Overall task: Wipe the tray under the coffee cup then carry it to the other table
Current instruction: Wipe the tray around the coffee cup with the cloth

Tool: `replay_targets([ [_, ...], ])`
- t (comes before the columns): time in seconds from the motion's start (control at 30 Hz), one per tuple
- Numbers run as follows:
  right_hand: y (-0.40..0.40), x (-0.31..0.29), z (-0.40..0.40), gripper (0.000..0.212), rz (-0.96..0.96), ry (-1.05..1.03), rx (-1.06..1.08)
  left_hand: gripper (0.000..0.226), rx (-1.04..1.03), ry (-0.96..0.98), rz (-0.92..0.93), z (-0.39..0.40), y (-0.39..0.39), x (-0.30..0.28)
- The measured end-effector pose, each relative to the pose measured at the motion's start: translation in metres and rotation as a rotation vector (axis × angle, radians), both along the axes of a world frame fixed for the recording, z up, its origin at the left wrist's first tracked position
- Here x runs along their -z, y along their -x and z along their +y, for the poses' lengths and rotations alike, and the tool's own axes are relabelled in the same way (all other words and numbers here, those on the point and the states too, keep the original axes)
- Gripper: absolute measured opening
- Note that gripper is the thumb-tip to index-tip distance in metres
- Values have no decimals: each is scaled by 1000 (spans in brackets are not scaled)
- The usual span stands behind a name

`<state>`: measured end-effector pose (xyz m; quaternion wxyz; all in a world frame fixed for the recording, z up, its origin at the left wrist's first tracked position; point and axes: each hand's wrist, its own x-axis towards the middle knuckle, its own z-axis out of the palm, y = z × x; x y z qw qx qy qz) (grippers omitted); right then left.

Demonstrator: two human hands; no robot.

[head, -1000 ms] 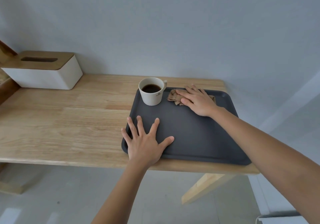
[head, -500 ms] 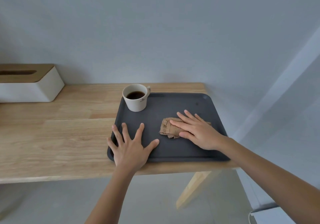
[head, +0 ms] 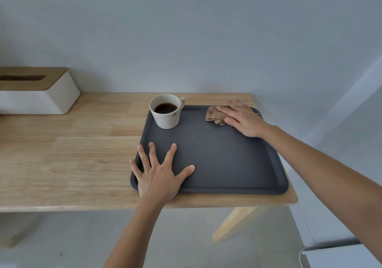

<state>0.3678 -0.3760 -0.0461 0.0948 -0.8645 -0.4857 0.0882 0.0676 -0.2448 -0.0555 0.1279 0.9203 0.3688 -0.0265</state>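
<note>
A dark grey tray [head: 223, 160] lies at the right end of a wooden table [head: 68, 160]. A white cup [head: 167, 111] of black coffee stands in the tray's far left corner. My left hand [head: 158, 174] lies flat with spread fingers on the tray's near left corner and holds nothing. My right hand [head: 242, 117] presses flat on a crumpled brown cloth [head: 215, 115] in the tray's far right corner, with part of the cloth hidden beneath the palm.
A white tissue box [head: 35, 92] with a wooden lid stands at the table's far left by the wall. The tray's right edge reaches the table's right end. A white object [head: 339, 255] sits on the floor at lower right.
My right hand has slid the cloth from the tray's near middle back up to its far right corner. My left hand has stayed on the near left corner.
</note>
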Motion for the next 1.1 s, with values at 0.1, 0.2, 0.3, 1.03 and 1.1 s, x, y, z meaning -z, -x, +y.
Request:
replay_targets([
  [0.1,10,5,1,49,-11,-15,15,85,-15,-11,3,0,-1,2],
  [0.2,27,6,-3,51,-14,-7,31,85,-27,-23,4,-2,-1,3],
  [0.3,55,4,-14,53,-16,6,3,85,-31,-21,2,-3,-1,2],
  [1.03,133,-28,-133,54,125,-135,91,64,401,-67,-354,-26,-17,-10],
  [1.1,134,-23,-130,56,80,-154,90,64,615,43,-270,-37,-32,-11],
])
